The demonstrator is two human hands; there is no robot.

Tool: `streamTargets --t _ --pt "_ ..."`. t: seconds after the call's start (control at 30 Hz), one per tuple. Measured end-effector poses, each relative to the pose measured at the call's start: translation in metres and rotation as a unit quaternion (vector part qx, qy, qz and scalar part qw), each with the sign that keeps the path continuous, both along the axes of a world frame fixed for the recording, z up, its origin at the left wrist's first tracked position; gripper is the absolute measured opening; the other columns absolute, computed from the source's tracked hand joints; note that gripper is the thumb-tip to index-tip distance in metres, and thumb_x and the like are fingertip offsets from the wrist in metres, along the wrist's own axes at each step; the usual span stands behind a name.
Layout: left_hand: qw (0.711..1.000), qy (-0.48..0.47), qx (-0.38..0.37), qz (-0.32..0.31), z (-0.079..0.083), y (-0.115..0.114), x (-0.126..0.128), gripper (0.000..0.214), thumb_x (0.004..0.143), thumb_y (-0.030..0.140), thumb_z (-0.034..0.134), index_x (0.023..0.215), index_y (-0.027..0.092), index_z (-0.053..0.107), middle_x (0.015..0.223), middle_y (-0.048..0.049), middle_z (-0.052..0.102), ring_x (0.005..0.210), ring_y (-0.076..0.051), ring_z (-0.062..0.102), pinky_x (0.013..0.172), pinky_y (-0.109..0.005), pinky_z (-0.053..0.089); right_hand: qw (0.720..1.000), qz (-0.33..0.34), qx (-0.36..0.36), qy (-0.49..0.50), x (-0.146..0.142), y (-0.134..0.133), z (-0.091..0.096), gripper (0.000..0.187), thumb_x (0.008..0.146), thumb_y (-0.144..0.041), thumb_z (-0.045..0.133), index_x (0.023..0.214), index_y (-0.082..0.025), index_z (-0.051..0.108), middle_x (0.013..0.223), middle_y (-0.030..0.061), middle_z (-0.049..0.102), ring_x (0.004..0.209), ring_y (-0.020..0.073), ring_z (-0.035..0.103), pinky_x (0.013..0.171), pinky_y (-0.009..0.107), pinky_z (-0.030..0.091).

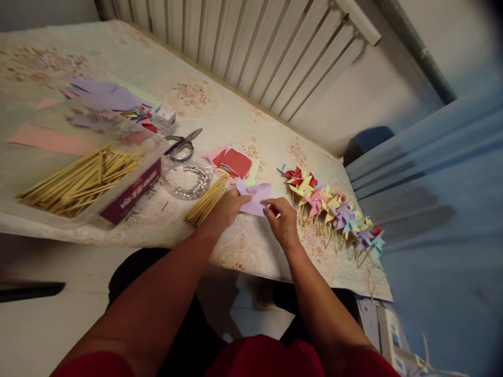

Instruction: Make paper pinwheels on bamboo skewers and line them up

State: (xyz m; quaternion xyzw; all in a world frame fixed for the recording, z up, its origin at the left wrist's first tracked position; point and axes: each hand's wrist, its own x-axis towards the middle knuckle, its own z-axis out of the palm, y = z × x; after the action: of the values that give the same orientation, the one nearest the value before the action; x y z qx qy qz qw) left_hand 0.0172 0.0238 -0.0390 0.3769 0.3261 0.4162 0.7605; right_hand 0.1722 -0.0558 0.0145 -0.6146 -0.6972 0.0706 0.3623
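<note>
Nearest the lens: red clothing, with two bare forearms reaching out to the table edge.

Left to right:
- Clear plastic tray of bamboo sticks (78,180), far left.
- Loose bundle of bamboo sticks (206,201), touching the left hand.
- Left hand (226,207): closed on the left edge of the lilac cut paper square (255,198).
- The lilac cut paper square lies flat on the patterned tablecloth (243,246), between both hands. Its long axis runs roughly left-right, and a pointed flap aims up-left toward the stack of red paper squares (234,162).
- Right hand (283,220): fingertips pinch the paper's lower right edge.
- Row of finished multicoloured paper pinwheels (334,207), just right of the right hand.
</note>
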Motion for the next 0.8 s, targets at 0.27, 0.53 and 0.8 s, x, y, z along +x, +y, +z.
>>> streamTargets --t 0.27,0.53,0.8 --pt "1.0 -0.007 0.011 -0.017 0.001 0.001 -0.001 0.029 0.066 0.023 0.07 0.092 0.012 0.069 0.077 -0.0042 0.069 0.069 -0.016 0.061 0.066 -0.027 0.048 0.993 0.107 -0.047 -0.009 0.004 0.002 0.002 0.026 0.086 -0.016 0.056 0.102 -0.024 0.075 0.08 0.0037 0.061 0.076 0.018 0.059 0.072 0.031 0.048" --pt "0.999 -0.025 0.007 -0.018 0.004 0.0 0.002 0.029 0.066 0.02 0.067 0.094 0.012 0.07 0.081 -0.0042 0.07 0.075 -0.016 0.063 0.071 -0.026 0.049 0.987 0.039 -0.113 0.108 -0.006 0.006 0.003 0.016 0.082 -0.034 0.063 0.081 -0.022 0.073 0.082 0.0036 0.072 0.078 0.019 0.064 0.076 0.031 0.049" --pt "1.0 0.007 0.018 -0.022 0.013 -0.002 -0.002 0.019 0.064 0.019 0.067 0.082 0.012 0.071 0.07 -0.0015 0.067 0.065 -0.013 0.058 0.065 -0.025 0.045 0.943 -0.073 -0.22 0.239 -0.024 0.011 0.006 0.021 0.071 -0.041 0.064 0.067 -0.02 0.061 0.051 -0.0048 0.056 0.039 0.0102 0.044 0.042 0.024 0.034"
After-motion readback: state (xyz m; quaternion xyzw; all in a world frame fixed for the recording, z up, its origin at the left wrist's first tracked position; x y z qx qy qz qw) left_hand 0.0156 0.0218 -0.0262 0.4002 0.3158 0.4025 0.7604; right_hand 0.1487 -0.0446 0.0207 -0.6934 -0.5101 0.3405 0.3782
